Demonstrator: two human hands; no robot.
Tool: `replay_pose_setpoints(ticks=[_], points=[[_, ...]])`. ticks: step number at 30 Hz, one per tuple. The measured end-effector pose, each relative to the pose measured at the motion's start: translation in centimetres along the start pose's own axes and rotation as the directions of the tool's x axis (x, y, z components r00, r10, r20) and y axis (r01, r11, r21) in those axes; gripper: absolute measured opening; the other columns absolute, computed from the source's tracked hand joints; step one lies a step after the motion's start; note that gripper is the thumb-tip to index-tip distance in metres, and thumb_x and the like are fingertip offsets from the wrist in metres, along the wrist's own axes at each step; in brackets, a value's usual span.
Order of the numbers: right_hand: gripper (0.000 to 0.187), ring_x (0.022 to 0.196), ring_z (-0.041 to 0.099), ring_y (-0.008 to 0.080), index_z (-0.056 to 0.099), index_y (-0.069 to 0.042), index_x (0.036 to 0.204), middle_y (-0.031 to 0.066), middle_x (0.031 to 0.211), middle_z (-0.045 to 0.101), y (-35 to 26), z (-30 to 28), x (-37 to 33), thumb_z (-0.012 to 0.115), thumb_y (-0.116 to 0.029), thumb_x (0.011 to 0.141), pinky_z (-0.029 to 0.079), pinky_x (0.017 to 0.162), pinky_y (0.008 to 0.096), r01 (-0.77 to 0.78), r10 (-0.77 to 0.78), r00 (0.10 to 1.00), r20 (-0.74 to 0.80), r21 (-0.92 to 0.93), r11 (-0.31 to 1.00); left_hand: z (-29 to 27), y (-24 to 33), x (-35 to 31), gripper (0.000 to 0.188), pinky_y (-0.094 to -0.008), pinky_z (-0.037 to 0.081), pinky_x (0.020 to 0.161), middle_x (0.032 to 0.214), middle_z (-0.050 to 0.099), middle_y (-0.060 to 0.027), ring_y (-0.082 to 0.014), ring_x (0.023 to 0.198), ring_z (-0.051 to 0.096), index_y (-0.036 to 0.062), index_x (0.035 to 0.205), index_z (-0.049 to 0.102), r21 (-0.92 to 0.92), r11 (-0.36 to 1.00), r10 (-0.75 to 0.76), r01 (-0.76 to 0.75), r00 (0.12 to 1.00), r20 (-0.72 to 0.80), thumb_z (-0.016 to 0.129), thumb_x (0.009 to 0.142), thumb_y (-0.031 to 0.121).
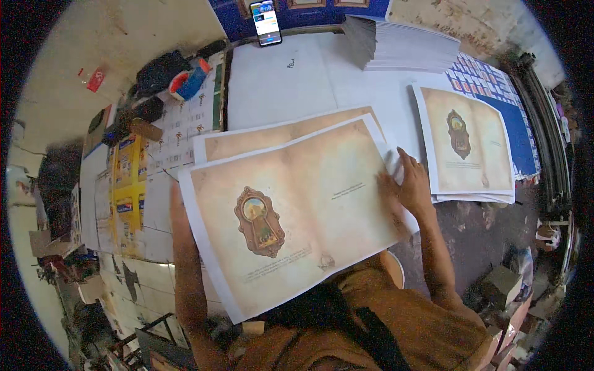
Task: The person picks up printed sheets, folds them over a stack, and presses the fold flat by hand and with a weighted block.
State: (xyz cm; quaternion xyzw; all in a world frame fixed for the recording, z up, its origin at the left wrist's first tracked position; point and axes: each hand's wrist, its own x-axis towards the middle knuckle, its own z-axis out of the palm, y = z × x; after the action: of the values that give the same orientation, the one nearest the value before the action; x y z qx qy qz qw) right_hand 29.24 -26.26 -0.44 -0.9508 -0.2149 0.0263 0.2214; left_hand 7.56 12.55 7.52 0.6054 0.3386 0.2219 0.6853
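A large printed sheet (297, 204), parchment-coloured with a keyhole-shaped ornament and a white border, lies tilted in front of me, its near edge over my lap. My left hand (178, 201) grips its left edge; the fingers are blurred and partly hidden behind the paper. At the right edge is my right hand (409, 182), its index finger stretched out and apart from the others. Its lower fingers smear over the sheet's margin. Another printed sheet (213, 147) of similar colour shows from beneath, farther up the table. To the right rests a stack of matching sheets (473, 145).
A thick stack of white paper (411, 46) stands at the back right. A lit phone (266, 23) leans upright at the back. Tape rolls (189, 80) sit on the left, by yellow-and-white printed sheets (129, 170). Dark rails (547, 130) run along the right side.
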Motion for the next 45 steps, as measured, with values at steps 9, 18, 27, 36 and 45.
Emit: replay_pose_setpoints(ticks=[9,18,27,36,45], points=[[0.078,0.106,0.058,0.0234,0.035,0.003,0.141,0.0185,0.123,0.058,3.9,0.5,5.3,0.071,-0.038,0.085,0.047,0.089,0.0394,-0.153,0.276,0.958,-0.082,0.668,0.728,-0.3,3.3,-5.2,0.046,-0.0376,0.046,0.088,0.117,0.058,-0.0156,-0.0251,0.099,0.057,-0.0049,0.120,0.057,0.594,0.745,0.419,-0.304,0.906,-0.062,0.072,0.082,0.016],[0.057,0.113,0.055,0.0233,0.042,0.000,0.133,0.0114,0.124,0.057,7.2,-6.5,5.1,0.067,-0.028,0.090,0.047,0.094,0.0384,0.269,0.178,0.946,-0.271,0.962,0.032,-2.3,6.8,-4.4,0.050,-0.0375,0.046,0.091,0.121,0.055,-0.0131,-0.0226,0.106,0.055,0.0006,0.123,0.048,0.245,0.842,0.537,-0.480,0.712,-0.452,0.071,0.081,0.012],[0.061,0.107,0.056,0.0229,0.046,-0.004,0.129,0.0107,0.121,0.056,10.6,-7.2,3.9,0.076,-0.026,0.081,0.048,0.091,0.0390,0.093,0.147,0.976,-0.157,0.924,0.371,-1.6,-0.7,0.3,0.047,-0.0333,0.046,0.091,0.115,0.057,-0.0062,-0.0165,0.104,0.053,0.0029,0.121,0.050,0.369,0.884,0.380,-0.287,0.901,-0.209,0.073,0.081,0.009],[0.065,0.107,0.055,0.0190,0.050,0.001,0.125,0.0066,0.116,0.058,6.3,-6.9,3.4,0.082,-0.017,0.071,0.044,0.095,0.0344,0.244,0.206,0.924,-0.321,0.913,0.327,0.9,0.2,-1.5,0.041,-0.0326,0.046,0.091,0.108,0.059,-0.0054,-0.0160,0.101,0.055,-0.0007,0.116,0.053,0.037,0.814,0.572,-0.579,0.790,-0.223,0.072,0.080,0.005],[0.058,0.081,0.049,0.0123,0.051,-0.005,0.094,0.0021,0.088,0.052,5.1,-6.7,2.4,0.079,-0.052,0.073,0.040,0.075,0.0266,0.207,0.050,0.960,-0.275,0.820,0.534,0.4,-2.2,-1.0,0.035,-0.0330,0.045,0.090,0.107,0.059,-0.0074,-0.0160,0.099,0.054,0.0010,0.106,0.055,0.066,0.892,0.450,-0.447,0.891,-0.055,0.074,0.078,0.006]])
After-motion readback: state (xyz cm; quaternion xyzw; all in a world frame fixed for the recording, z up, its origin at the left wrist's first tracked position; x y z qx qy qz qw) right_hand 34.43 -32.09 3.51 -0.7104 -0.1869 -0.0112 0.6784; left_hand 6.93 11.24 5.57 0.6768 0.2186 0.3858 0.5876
